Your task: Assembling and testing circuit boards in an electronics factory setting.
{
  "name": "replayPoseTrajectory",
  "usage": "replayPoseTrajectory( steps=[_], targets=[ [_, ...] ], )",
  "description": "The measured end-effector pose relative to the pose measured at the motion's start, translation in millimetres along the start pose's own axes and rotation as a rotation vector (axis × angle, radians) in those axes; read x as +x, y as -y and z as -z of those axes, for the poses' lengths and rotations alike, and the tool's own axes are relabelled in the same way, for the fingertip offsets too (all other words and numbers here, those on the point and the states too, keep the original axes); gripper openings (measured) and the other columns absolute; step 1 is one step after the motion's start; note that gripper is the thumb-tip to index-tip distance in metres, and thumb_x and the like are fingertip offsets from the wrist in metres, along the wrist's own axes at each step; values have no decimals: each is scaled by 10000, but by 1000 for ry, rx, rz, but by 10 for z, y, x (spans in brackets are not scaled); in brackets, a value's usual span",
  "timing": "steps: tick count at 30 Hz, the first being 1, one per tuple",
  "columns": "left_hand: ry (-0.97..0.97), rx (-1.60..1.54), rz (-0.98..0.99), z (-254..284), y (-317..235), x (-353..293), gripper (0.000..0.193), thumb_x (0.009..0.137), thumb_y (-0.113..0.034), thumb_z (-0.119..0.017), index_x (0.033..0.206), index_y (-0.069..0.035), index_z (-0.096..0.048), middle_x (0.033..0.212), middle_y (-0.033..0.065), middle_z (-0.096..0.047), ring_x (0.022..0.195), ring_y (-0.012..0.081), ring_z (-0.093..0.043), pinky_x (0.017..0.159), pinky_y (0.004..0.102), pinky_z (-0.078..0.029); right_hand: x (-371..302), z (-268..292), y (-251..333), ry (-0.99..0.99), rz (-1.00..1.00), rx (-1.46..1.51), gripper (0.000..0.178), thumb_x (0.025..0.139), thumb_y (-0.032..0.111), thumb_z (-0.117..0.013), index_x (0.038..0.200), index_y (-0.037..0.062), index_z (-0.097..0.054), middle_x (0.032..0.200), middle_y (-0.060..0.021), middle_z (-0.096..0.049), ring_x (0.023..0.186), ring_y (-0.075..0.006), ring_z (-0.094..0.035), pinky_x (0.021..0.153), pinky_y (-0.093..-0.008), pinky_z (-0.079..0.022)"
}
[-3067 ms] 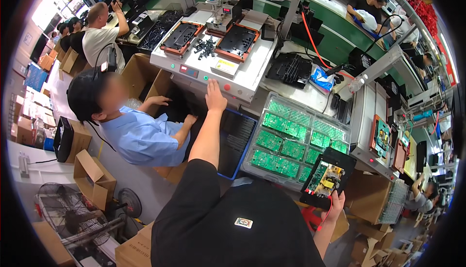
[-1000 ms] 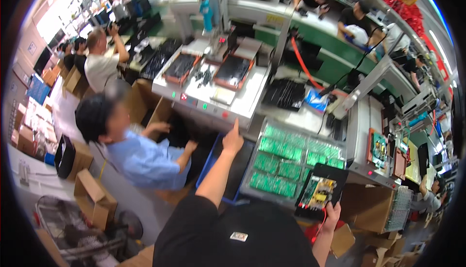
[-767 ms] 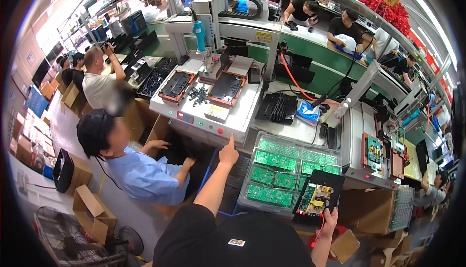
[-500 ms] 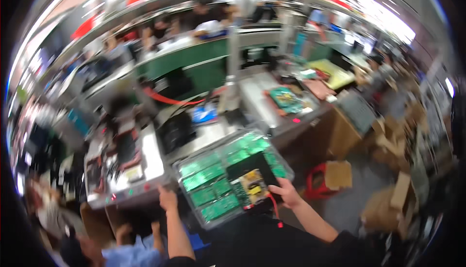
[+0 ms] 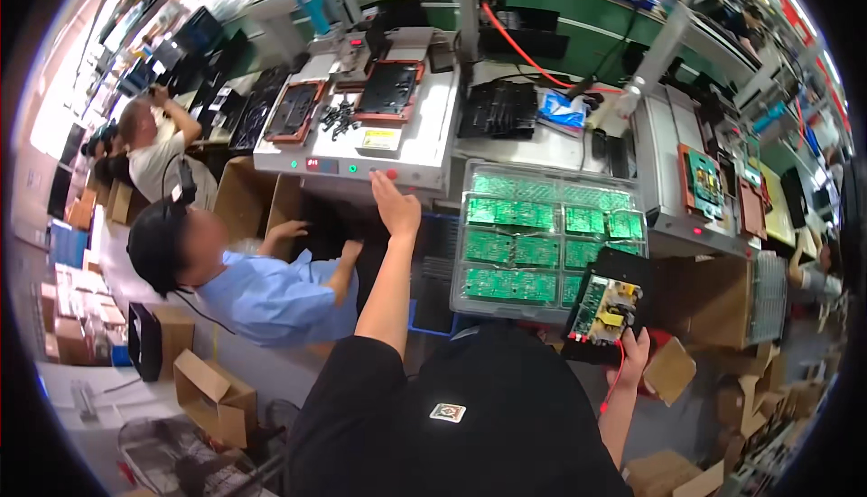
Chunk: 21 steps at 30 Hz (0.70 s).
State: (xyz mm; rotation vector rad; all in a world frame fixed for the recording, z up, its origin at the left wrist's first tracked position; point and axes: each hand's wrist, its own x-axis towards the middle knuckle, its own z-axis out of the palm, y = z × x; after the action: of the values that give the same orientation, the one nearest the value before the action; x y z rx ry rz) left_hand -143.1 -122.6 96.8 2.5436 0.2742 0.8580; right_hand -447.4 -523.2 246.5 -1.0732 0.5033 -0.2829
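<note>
My right hand grips the lower edge of a black plastic housing. A circuit board with yellow and white parts sits in it, and a red wire with a small red plug hangs down. My left hand holds nothing; its fingers stretch to the red button on the front of a white bench machine. Whether they press it, I cannot tell. Between my arms a clear plastic tray carries several green circuit boards.
Two red-brown fixtures with black panels and a pile of small black parts lie on the machine. A co-worker in blue sits close on the left. Cardboard boxes stand on the floor. Another machine stands to the right.
My view has swung left and steadied. The left hand's fingers now reach toward the machine's red button. The right hand still grips the housing, which now sits at the tray's lower right.
</note>
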Motion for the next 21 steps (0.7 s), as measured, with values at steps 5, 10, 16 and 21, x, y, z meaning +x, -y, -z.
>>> replayPoseTrajectory(
  steps=[5,10,16,21],
  targets=[
    [361,-147,114,67,173,-34,772,736,-4,-528,1435,121,-225,1463,356,-268,1327,490,-333,1104,440,-324,-23,3,-7,41,-15,-26,316,926,50,-531,1234,-21,-527,1133,-98,-638,984,-180,-632,886,-310,-492],
    [294,-282,218,133,149,132,568,816,-117,-604,1329,57,-433,1354,279,-468,1222,413,-480,994,447,-418,-17,-148,106,120,3,-49,327,916,52,-547,1232,-30,-533,1122,-100,-647,982,-176,-636,873,-303,-496],
    [380,-274,425,57,84,535,353,843,-172,-637,1139,-2,-549,1180,217,-582,1077,397,-566,857,459,-490,-31,-333,217,193,1,-72,334,902,58,-570,1219,-45,-543,1105,-103,-658,962,-171,-643,861,-300,-500],
    [261,-71,-157,-32,127,544,145,774,54,-529,902,-6,-559,990,195,-557,904,430,-557,754,502,-495,-125,-308,258,169,1,-50,314,904,61,-578,1199,-42,-553,1103,-104,-657,967,-173,-644,867,-299,-500]
  ],
)
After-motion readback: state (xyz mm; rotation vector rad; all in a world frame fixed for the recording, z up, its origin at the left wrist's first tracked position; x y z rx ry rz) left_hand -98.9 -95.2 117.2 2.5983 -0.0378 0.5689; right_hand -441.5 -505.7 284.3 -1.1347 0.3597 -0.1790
